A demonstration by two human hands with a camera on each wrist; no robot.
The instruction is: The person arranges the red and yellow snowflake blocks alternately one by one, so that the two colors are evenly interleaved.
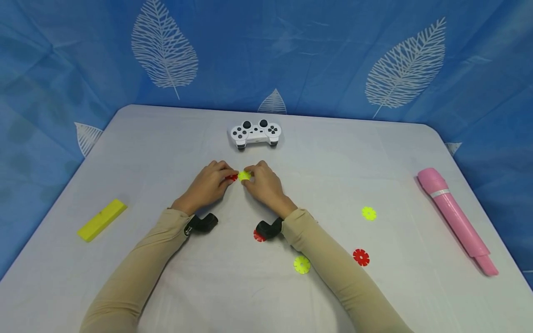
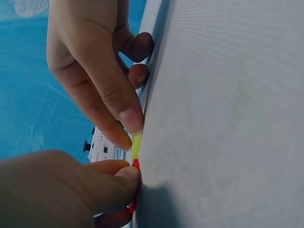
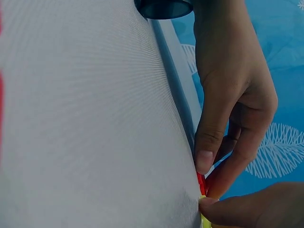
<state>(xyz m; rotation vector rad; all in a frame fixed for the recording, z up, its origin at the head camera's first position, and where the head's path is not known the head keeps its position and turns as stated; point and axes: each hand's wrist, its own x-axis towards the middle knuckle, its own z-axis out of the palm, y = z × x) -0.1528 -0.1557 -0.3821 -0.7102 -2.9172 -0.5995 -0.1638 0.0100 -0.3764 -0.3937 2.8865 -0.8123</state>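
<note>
Near the middle of the table, my left hand [image 1: 209,183] pinches a red notched building disc [image 2: 136,164] between thumb and fingers. Facing it, my right hand [image 1: 265,186] pinches a yellow notched building disc [image 1: 244,175] in the same way. The two discs meet edge to edge close over the white cloth, nearly in one line in both wrist views. Fingers hide much of the red disc. Behind the hands is a white game controller [image 1: 256,133] with black sticks and buttons.
Another red disc [image 1: 259,236] lies partly behind the right wrist's black camera mount [image 1: 269,228]. Loose yellow [image 1: 301,264] and red [image 1: 361,257] discs flank the right sleeve, with one more yellow disc [image 1: 368,213] farther out. A yellow block [image 1: 102,220] lies left, a pink folded umbrella-like object [image 1: 458,219] right.
</note>
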